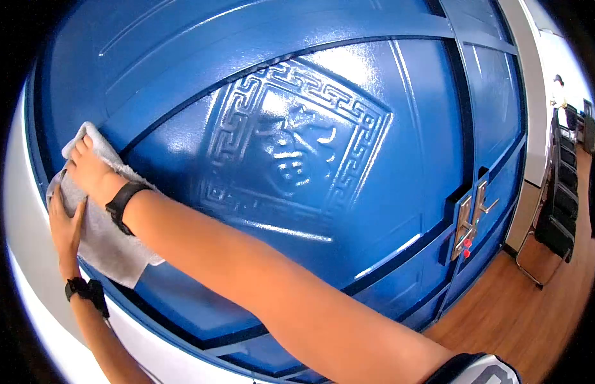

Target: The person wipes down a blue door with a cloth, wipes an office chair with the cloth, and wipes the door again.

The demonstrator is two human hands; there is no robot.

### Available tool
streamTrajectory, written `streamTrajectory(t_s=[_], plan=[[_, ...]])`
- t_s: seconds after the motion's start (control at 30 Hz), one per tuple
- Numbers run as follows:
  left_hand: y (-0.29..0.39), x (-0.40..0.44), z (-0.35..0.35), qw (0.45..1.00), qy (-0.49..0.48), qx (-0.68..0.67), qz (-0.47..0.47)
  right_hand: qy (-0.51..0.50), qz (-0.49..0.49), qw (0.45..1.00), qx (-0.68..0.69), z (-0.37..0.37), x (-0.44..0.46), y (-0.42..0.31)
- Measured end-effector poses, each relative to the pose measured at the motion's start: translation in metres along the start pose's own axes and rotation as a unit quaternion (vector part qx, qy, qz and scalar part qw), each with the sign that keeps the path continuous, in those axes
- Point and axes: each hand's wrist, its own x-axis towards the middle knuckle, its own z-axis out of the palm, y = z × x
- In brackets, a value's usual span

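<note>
A grey cloth lies bunched against the left edge of a blue panelled door. My right hand reaches across from the lower right and presses the upper part of the cloth to the door, its fingers bent over the fabric. Just below, my left hand grips the cloth's left side, thumb on the near face; its fingertips are partly hidden. The cloth's lower corner hangs loose. Each wrist wears a black band, the right one a strap and the left one a watch-like device.
The door has a raised square ornament and metal handles with red keys on the right. A white wall borders it at left. Black chairs line the wood floor, with a person far back.
</note>
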Motion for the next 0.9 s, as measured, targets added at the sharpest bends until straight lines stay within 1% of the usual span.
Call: streamTrajectory(t_s=[0.03, 0.07, 0.1, 0.13, 0.2, 0.23, 0.27, 0.33, 0.4, 0.47, 0.53, 0.57, 0.67, 0.7, 0.8, 0.83, 0.9], plan=[[0.011, 0.002, -0.007, 0.999, -0.009, -0.046, 0.006, 0.004, 0.015, 0.998, 0.055, -0.013, -0.002, 0.01], [0.022, 0.003, -0.014, 0.996, -0.017, -0.091, 0.011, -0.012, 0.0, 0.998, 0.07, -0.024, -0.011, 0.021], [0.036, 0.006, -0.021, 0.996, -0.012, -0.077, 0.029, 0.024, -0.001, 0.996, 0.081, -0.032, -0.019, 0.033], [0.051, 0.009, -0.028, 0.999, -0.025, -0.043, 0.013, 0.062, -0.004, 0.994, 0.09, -0.034, -0.027, 0.046], [0.091, 0.013, -0.052, 0.997, -0.027, -0.064, 0.034, 0.1, -0.013, 0.99, 0.096, -0.04, -0.039, 0.077], [0.107, 0.014, -0.063, 0.996, -0.023, -0.076, 0.031, 0.126, -0.028, 0.987, 0.097, -0.057, -0.051, 0.094], [0.125, 0.018, -0.069, 0.995, -0.031, -0.086, 0.033, 0.128, -0.033, 0.987, 0.086, -0.059, -0.055, 0.111], [0.16, 0.027, -0.079, 0.993, -0.043, -0.107, 0.032, 0.08, -0.06, 0.991, 0.092, -0.1, -0.078, 0.156], [0.191, 0.038, -0.082, 0.989, -0.014, -0.119, 0.081, 0.051, -0.084, 0.988, 0.117, -0.129, -0.094, 0.196], [0.225, 0.049, -0.087, 0.989, -0.012, -0.107, 0.101, 0.018, -0.079, 0.992, 0.092, -0.15, -0.106, 0.228], [0.252, 0.059, -0.087, 0.985, 0.0, -0.119, 0.127, 0.029, -0.087, 0.994, 0.063, -0.169, -0.12, 0.257], [0.269, 0.066, -0.089, 0.982, 0.006, -0.126, 0.14, 0.02, -0.083, 0.994, 0.063, -0.179, -0.128, 0.274], [0.333, 0.076, -0.105, 0.981, -0.003, -0.141, 0.131, 0.023, -0.074, 0.996, 0.053, -0.206, -0.151, 0.325], [0.347, 0.08, -0.109, 0.98, -0.007, -0.157, 0.124, 0.011, -0.07, 0.996, 0.057, -0.215, -0.155, 0.338], [0.411, 0.096, -0.122, 0.972, -0.008, -0.182, 0.147, -0.022, -0.054, 0.998, 0.025, -0.248, -0.178, 0.394], [0.434, 0.1, -0.126, 0.969, -0.001, -0.192, 0.153, -0.048, -0.041, 0.998, 0.011, -0.259, -0.186, 0.413], [0.478, 0.109, -0.128, 0.964, 0.016, -0.21, 0.16, -0.057, -0.025, 0.998, -0.011, -0.281, -0.202, 0.448]])
